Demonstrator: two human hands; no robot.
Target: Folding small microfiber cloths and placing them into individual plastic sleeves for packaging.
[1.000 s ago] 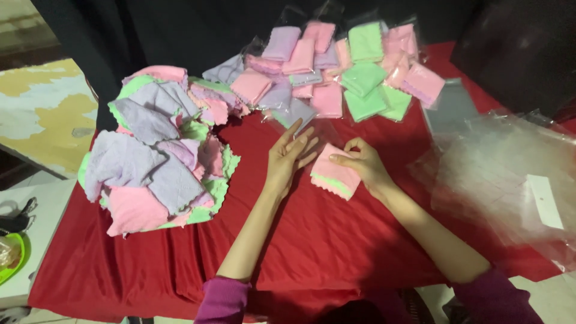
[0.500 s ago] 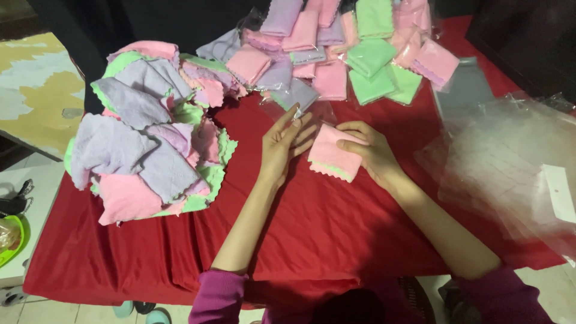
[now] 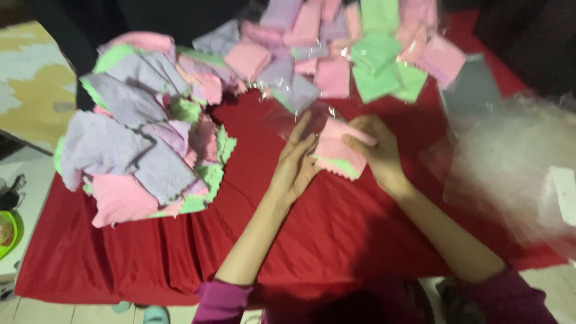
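My right hand [image 3: 377,153] grips a small folded stack of cloths [image 3: 337,155], pink on top with a green one underneath, on the red tablecloth [image 3: 336,240]. My left hand [image 3: 298,161] lies flat beside it, fingers spread, touching the stack's left edge and a clear plastic bag [image 3: 289,115] that lies just beyond the fingertips. A heap of unfolded lilac, pink and green cloths [image 3: 144,135] sits to the left. Folded cloths in clear bags [image 3: 354,54] lie in a row along the far edge.
A pile of empty clear plastic bags [image 3: 516,162] lies on the right of the table. A grey flat bag [image 3: 471,90] lies beyond it. The table's left edge drops to a pale floor with a green dish [image 3: 7,231].
The view has shifted closer. My hands stay on the folded stack; the right hand's fingers have curled over its top edge and the left hand has pressed against its side.
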